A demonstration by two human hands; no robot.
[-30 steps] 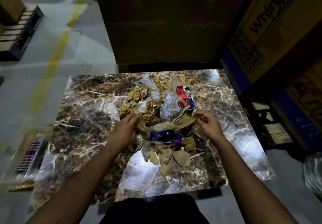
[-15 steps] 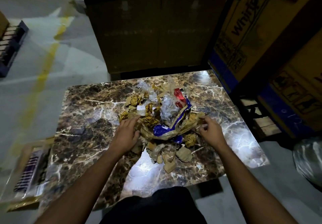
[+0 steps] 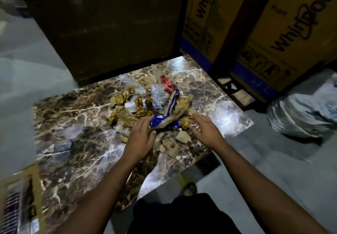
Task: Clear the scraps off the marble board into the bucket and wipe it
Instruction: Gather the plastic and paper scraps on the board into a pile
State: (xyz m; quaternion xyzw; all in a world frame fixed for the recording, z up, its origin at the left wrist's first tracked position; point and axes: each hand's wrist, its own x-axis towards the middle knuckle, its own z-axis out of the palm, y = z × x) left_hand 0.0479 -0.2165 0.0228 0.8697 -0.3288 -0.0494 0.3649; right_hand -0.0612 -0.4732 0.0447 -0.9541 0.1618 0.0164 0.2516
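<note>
Brown, white-veined marble, glossy under the light: on the polished marble board [image 3: 76,130] a loose heap of scraps [image 3: 151,106] sits right of centre, made of crumpled gold foil balls, clear crinkled plastic, torn tan paper and a red-and-blue wrapper. The left hand [image 3: 141,139] grips the blue wrapper and tan paper at the heap's near edge, fingers curled around them; the right hand [image 3: 204,130] rests on the pile's right side, fingers spread and relaxed, holding nothing. Gathering should work best by cupping inward from both sides, since foil balls roll and film slips. No bucket is visible. Printed cardboard cartons [image 3: 291,33] stand behind; a crumpled pale plastic sack [image 3: 306,113] lies on the floor.
</note>
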